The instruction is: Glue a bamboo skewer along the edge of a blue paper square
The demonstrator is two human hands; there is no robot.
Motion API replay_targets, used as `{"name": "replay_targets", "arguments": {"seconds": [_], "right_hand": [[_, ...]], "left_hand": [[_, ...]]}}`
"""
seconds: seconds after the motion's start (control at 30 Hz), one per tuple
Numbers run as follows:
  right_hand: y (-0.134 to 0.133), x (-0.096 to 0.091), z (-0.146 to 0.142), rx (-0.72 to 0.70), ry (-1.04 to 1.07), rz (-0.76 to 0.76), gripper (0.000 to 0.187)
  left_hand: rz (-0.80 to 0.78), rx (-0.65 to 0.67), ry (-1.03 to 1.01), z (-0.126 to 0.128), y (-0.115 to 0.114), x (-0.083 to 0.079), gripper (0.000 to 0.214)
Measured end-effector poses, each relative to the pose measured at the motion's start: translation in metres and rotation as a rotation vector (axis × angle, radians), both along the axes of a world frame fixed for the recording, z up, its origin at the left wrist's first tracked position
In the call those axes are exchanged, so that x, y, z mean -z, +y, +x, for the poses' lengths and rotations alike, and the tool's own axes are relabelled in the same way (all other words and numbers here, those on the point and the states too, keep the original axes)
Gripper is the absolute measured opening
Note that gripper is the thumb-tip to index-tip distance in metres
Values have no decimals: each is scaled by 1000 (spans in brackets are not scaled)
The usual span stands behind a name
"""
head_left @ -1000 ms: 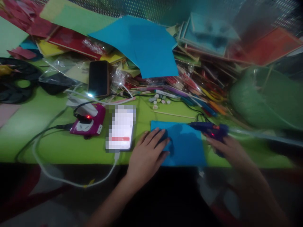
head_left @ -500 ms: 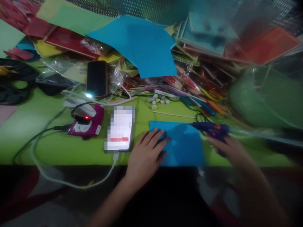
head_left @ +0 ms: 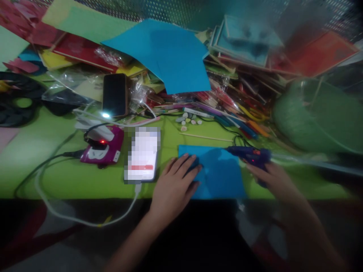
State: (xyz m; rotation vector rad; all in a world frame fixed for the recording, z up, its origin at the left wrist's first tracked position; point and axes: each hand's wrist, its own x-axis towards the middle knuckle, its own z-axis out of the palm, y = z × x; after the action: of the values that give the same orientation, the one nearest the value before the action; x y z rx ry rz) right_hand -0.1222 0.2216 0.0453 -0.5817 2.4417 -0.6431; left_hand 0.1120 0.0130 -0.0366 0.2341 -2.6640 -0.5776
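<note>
My left hand [head_left: 174, 185] lies flat, fingers spread, on the left part of a small blue paper sheet [head_left: 219, 173] at the front edge of the green table [head_left: 56, 173]. Around the handle of a dark blue glue gun [head_left: 249, 155] my right hand [head_left: 273, 179] is closed; the gun's nozzle points left over the sheet's upper right corner, and a red light glows on its body. Just left of my left hand a lit phone [head_left: 141, 154] lies on the table.
A purple device [head_left: 103, 147] with cables and a dark phone [head_left: 115, 94] sit left of centre. A large blue sheet [head_left: 167, 53] tops a heap of coloured paper, pens and sticks [head_left: 232, 109] at the back. Right: a green bundle [head_left: 317, 117]. Small pebbles [head_left: 188, 120].
Almost nothing has moved: my left hand stays on the blue sheet and my right hand keeps the glue gun at the sheet's right edge. The view shifts slightly.
</note>
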Motion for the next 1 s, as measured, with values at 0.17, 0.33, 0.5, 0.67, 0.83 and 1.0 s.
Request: {"name": "replay_targets", "arguments": {"seconds": [0.17, 0.33, 0.5, 0.67, 0.83, 1.0], "right_hand": [[-1, -2, 3, 36, -46, -20, 64], [-8, 3, 5, -50, -48, -48, 61], [1, 3, 0, 16, -37, -6, 64], [19, 3, -6, 65, -14, -8, 66], [17, -1, -4, 79, -15, -33, 64], [6, -5, -1, 81, -26, 15, 65]], "left_hand": [[0, 0, 1, -1, 0, -2, 34], [-20, 4, 6, 0, -1, -2, 34], [-6, 3, -11, 0, -1, -1, 34], [-12, 1, 8, -1, -1, 0, 34], [-20, 0, 10, 0, -1, -1, 34], [-19, 2, 1, 0, -1, 0, 33]]}}
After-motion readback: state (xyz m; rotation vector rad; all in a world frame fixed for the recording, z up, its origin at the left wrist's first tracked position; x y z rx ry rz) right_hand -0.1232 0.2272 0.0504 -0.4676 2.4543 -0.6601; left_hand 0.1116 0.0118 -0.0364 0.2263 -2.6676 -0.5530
